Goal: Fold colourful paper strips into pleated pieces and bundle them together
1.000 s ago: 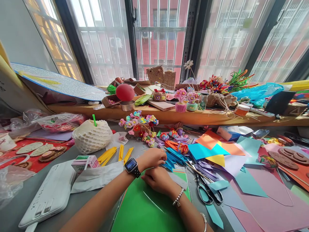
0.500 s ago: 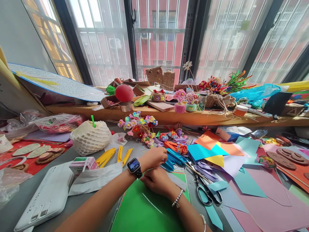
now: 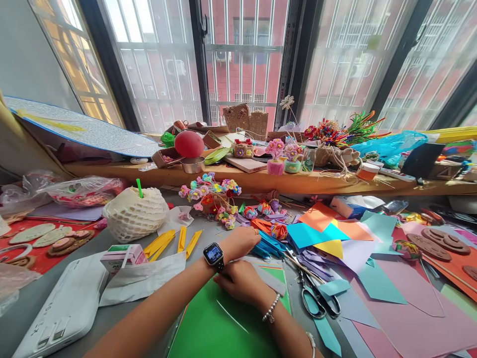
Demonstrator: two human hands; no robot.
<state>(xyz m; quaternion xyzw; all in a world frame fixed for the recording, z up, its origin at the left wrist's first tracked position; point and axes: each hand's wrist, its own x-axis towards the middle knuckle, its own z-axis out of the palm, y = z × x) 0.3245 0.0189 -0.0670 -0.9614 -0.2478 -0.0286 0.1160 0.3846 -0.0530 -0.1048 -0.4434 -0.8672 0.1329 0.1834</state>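
My L hand [image 3: 242, 242] is curled just beside the blue paper strips [image 3: 270, 242], R hand [image 3: 242, 282] bent over the green sheet [image 3: 214, 325], can't tell if either grips anything, & a careless L sweep cd crumple or scatter those strips

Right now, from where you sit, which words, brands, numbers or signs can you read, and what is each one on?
None reads clearly.
White power bank: lettering along one edge, too blurred to read.
Pink-and-white carton: a few printed letters, too small to make out.
Smartwatch: screen lit, its contents too small.
Dark window frame: tiny markings, unreadable.
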